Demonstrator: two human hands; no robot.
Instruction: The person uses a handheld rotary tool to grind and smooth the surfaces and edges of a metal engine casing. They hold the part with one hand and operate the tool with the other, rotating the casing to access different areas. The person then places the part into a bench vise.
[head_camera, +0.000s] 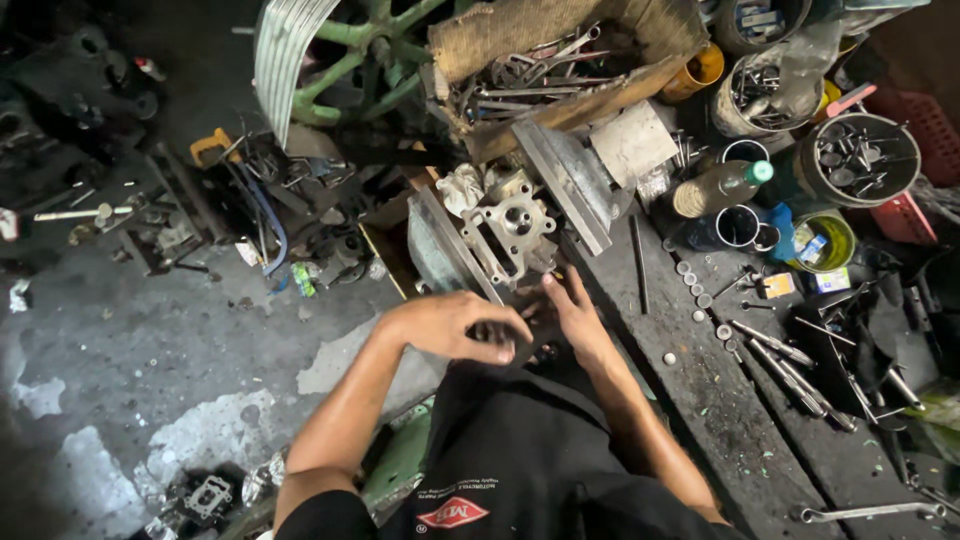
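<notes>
A grey metal engine casting (510, 232) sits clamped between the jaws of a bench vise (565, 180) at the middle of the head view. Just below it, my left hand (455, 325) curls over a small dark part that is mostly hidden. My right hand (572, 315) reaches up beside it, fingertips touching the lower edge of the casting. What lies between my two hands is in shadow. A white rag (462, 187) is tucked at the casting's upper left.
A cardboard box of wrenches (545, 70) stands behind the vise. Tins of bolts (858, 160), a bottle (722, 187), sockets and loose wrenches (790, 365) crowd the dark bench (700, 400) on the right. A green wheel (340, 60) and scrap parts lie left on the stained floor (150, 350).
</notes>
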